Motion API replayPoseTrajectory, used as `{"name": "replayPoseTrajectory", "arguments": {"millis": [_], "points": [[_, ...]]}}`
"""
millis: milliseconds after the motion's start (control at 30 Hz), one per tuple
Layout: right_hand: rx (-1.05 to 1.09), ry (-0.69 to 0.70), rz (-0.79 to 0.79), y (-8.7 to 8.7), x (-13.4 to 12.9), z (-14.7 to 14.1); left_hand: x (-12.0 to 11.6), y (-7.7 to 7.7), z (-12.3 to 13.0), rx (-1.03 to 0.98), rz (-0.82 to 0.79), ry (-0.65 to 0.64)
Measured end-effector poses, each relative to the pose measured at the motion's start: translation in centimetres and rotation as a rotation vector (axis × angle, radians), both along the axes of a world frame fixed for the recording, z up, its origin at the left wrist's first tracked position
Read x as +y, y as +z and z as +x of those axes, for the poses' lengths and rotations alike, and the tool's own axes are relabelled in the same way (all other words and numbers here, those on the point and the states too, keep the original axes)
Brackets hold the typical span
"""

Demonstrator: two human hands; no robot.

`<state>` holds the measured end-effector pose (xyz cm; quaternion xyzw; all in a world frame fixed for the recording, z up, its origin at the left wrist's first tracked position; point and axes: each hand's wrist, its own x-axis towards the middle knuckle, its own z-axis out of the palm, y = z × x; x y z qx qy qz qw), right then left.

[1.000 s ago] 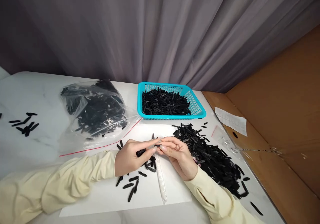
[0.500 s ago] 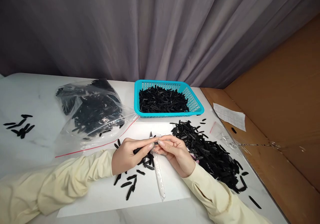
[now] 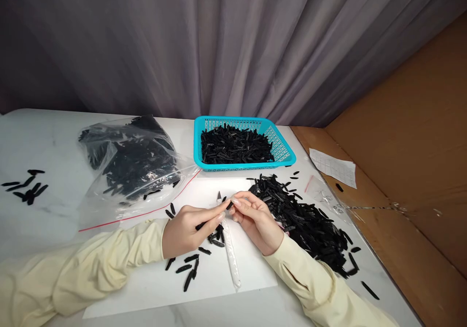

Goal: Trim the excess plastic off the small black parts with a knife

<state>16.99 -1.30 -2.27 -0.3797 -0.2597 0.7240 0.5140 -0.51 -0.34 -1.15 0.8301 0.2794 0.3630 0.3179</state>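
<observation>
My right hand [image 3: 257, 220] pinches a small elongated black piece [image 3: 229, 205] between thumb and fingers. My left hand [image 3: 195, 226] meets it from the other side, index fingertip against the piece and thumb a little apart below. Under the hands lies a knife [image 3: 230, 256] with a short pointed blade and a white wrapped handle, on a white sheet [image 3: 146, 288]. Several loose black pieces [image 3: 188, 276] are scattered on that sheet, some partly hidden by my left hand. A large heap of like pieces [image 3: 306, 229] spreads beside my right hand.
Behind the hands stands a blue plastic basket [image 3: 244, 166] filled with black pieces. A clear zip bag [image 3: 134, 161] of them lies at left, near a small group [image 3: 32, 190]. Paper [image 3: 332, 166] and a small clear bag [image 3: 324, 195] lie right, by a cardboard wall [image 3: 408, 137].
My left thumb has come away from the black piece, which is now tilted in my right fingers. The view has shifted slightly.
</observation>
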Motion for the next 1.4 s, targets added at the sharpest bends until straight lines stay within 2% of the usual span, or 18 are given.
{"name": "replayPoseTrajectory", "arguments": {"millis": [367,500,833,1000,1200,1400], "points": [[0.026,0.017,-0.032,0.0,-0.2,-0.4,-0.2,-1.2,-0.2,0.118,0.171,-0.039],[0.061,0.026,-0.053,0.1,-0.3,-0.6,-0.1,-1.3,-0.2,0.132,0.184,-0.046],[0.149,0.098,-0.035,0.0,-0.3,-0.4,-0.1,-0.7,-0.1,0.063,0.082,-0.025],[0.104,0.114,0.021,0.0,-0.3,-0.1,-0.1,-0.3,-0.1,-0.020,0.100,-0.008],[0.035,0.147,0.096,-0.1,-0.5,0.0,0.3,0.1,-0.1,-0.003,-0.085,0.103],[-0.019,0.130,0.137,0.0,-0.7,-0.5,0.4,-0.1,0.1,-0.026,-0.090,0.087]]}}
